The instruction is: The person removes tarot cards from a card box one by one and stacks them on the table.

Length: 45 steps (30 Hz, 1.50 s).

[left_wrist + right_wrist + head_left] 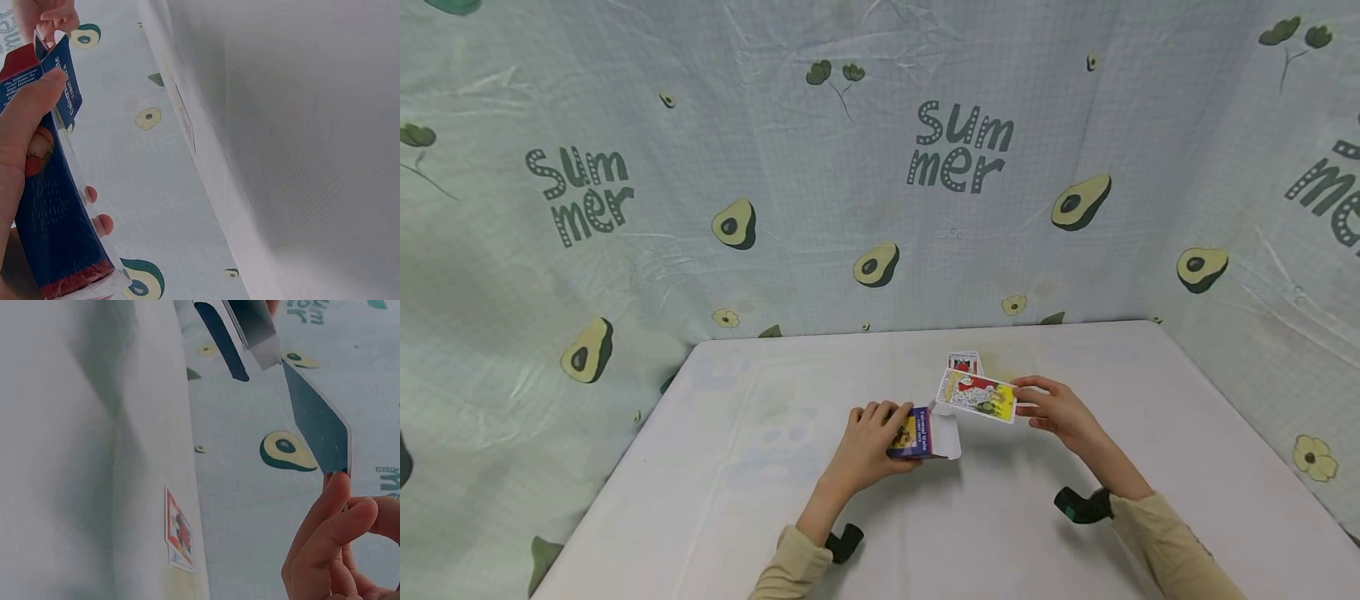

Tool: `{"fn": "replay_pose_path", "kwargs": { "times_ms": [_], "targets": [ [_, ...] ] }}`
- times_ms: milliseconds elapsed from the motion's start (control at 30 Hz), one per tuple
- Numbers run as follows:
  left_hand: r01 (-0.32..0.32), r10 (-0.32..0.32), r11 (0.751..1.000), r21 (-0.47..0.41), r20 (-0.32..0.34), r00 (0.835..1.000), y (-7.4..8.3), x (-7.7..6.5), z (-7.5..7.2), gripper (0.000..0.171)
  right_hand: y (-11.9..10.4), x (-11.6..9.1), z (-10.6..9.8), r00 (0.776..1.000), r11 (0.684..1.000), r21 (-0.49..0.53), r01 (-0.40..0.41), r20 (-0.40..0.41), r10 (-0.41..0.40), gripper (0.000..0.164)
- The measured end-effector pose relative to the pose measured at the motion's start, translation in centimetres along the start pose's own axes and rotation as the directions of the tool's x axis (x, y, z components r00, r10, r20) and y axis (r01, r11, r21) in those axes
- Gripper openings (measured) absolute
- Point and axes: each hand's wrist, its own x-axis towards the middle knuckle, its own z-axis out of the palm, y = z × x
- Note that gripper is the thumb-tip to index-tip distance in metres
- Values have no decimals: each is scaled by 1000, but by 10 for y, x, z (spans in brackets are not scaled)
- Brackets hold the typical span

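My left hand [868,442] grips a dark blue card box [912,435], holding it tilted above the white table. The box's end flap [946,437] stands open toward the right; in the left wrist view the thumb lies along the blue side of the box [59,219]. My right hand [1056,412] pinches a tarot card [977,394] by its right end, a yellow and red picture facing up. Its dark back [322,422] shows in the right wrist view, close to the box opening. Whether it is one card or a thin stack, I cannot tell. Behind it, another card [964,362] lies on the table, partly covered from view.
The white-covered table [760,492] reaches back to a hanging cloth [820,167] printed with avocados and lettering. Black devices [1082,505] are strapped at both wrists.
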Motion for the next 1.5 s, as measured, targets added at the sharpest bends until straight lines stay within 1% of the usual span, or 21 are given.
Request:
{"fn": "replay_pose_path", "kwargs": {
  "times_ms": [200, 500, 667, 867, 1067, 1267, 1500],
  "targets": [
    [6, -6, 1000, -20, -6, 1000, 1, 0, 0, 78, -1, 5, -2, 999, 995, 96, -27, -17, 29, 56],
    [2, -3, 1000, -31, -11, 1000, 1, 1, 3, 79, -3, 12, -2, 998, 970, 238, -53, -15, 58, 56],
    [-6, 5, 999, -44, -17, 1000, 1, 0, 4, 80, -4, 19, 1, 996, 959, 274, -69, -37, 82, 53],
    [-7, 6, 998, -56, -16, 1000, 1, 0, 4, 81, -6, 26, 4, 993, 948, 307, -87, -52, 108, 58],
    [-5, 4, 998, -57, -15, 1000, 2, 1, 4, 81, -6, 34, 10, 989, 937, 335, -104, -62, 132, 56],
    [-1, 1, 999, -53, -7, 1000, 2, 2, 5, 81, -5, 43, 15, 984, 907, 406, -112, -81, 158, 49],
    [-4, 4, 999, -44, -6, 1000, 2, 1, 6, 82, -1, 48, 17, 982, 888, 442, -126, -69, 174, 51]
  ]
}}
